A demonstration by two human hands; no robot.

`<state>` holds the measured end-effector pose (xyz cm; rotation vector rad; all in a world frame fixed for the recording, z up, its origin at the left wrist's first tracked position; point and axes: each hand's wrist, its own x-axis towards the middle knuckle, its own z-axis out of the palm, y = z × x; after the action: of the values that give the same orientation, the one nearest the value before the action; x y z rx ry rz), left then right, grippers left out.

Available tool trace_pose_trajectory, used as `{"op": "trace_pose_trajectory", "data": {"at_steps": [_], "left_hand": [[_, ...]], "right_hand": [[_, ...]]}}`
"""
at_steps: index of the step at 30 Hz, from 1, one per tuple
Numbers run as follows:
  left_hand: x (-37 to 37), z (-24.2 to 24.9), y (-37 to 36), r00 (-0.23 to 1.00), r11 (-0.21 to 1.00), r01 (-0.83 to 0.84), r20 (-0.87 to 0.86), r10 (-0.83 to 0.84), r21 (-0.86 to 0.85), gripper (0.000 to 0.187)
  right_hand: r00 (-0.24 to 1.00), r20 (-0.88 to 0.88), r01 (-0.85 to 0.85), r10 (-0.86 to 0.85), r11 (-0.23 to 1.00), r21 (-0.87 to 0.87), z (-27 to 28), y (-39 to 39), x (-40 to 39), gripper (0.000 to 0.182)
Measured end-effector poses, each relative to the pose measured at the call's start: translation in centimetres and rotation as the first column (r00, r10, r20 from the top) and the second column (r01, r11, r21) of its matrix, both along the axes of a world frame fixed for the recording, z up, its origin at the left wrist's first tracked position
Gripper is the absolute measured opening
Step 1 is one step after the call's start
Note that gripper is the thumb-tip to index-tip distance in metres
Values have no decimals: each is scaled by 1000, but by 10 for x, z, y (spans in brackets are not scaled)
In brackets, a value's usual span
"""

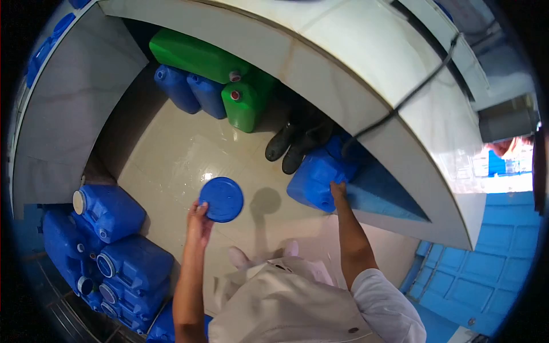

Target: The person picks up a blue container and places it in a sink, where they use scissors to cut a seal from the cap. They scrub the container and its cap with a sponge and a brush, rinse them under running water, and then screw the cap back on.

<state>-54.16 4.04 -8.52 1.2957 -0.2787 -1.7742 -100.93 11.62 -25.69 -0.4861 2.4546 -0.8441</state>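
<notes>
My left hand (198, 220) pinches a round blue lid (222, 199) by its near edge, holding it above the tiled floor. On the right, my right hand (338, 189) grips a blue jug (313, 180) at its top or handle; the exact hold is partly hidden by my fingers. That jug leans under the white counter. Right behind it stands a pair of dark rubber boots (293, 150).
Green jugs (240, 106) and two blue jugs (177, 88) stand under the counter (229, 28). Several blue jugs (137, 263) are stacked at lower left. A black cable (409, 97) hangs over the counter edge. A blue panelled door (474, 257) is at right.
</notes>
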Motion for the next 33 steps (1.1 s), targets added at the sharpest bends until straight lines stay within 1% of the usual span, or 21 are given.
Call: {"op": "trace_pose_trajectory", "data": {"at_steps": [1,2,4,7,10,12,13,15,16,18,20,22,23,25,26,28,29,30,31,32,33], "left_hand": [[-13,-5,8,999,999,43,16,-43,26,33],[-23,-4,15,998,998,52,27,-53,35,33],[-48,1,24,995,995,98,9,-98,18,33],[-68,-14,39,990,990,139,-28,-139,21,36],[-94,-13,46,983,983,181,-17,-181,35,38],[-113,-16,45,973,974,226,-41,-225,32,38],[-120,-18,43,973,973,230,-38,-229,32,38],[-132,-20,39,957,958,286,-52,-286,-2,39],[-135,-21,37,950,951,310,-40,-309,-4,42],[-137,-31,33,944,944,329,-29,-329,-2,42],[-137,-38,31,939,939,344,-17,-344,3,43],[-137,-43,31,937,937,349,-23,-349,-16,42],[-138,-49,31,940,941,339,-21,-339,-17,42],[-142,-61,32,928,928,372,-18,-372,-17,41],[-147,-66,33,931,931,365,-20,-365,-20,41],[-155,-75,35,937,938,348,-45,-348,1,40],[-158,-78,35,936,937,350,-49,-349,1,40],[-159,-81,36,929,931,365,-58,-365,-6,40],[-160,-83,35,925,928,373,-71,-374,-21,40],[-161,-86,34,913,915,403,-77,-401,1,41],[-162,-93,35,913,916,400,-84,-399,0,41]], "right_hand": [[999,16,-33,32,998,48,-17,3,-3,57],[999,28,-24,22,998,56,-7,5,8,57],[996,79,12,-37,953,304,45,-7,24,51],[995,97,-43,37,997,66,-70,35,6,51],[988,150,-37,34,999,17,5,50,70,52],[983,168,38,-67,985,169,22,57,90,42],[983,171,41,-70,985,170,24,61,95,42],[984,178,-6,-25,985,172,5,77,101,41],[954,225,-213,196,976,54,-3,89,96,47],[931,293,-278,218,943,181,3,88,82,68],[996,-85,-2,17,984,178,61,54,67,79],[971,-235,-9,35,994,112,102,8,45,86],[971,-234,-20,45,994,111,106,-16,47,86],[939,-340,136,50,854,502,103,-50,57,79],[938,-343,131,57,856,500,90,-52,57,79],[819,-570,223,68,877,426,57,-41,52,74],[817,-572,226,68,876,427,56,-28,43,74],[738,-551,-123,389,881,457,58,-11,28,73],[538,-527,-451,658,753,480,64,-3,14,72],[525,-537,-453,660,751,481,76,-8,0,72],[277,-397,-661,875,473,583,94,-11,-12,70]]}}
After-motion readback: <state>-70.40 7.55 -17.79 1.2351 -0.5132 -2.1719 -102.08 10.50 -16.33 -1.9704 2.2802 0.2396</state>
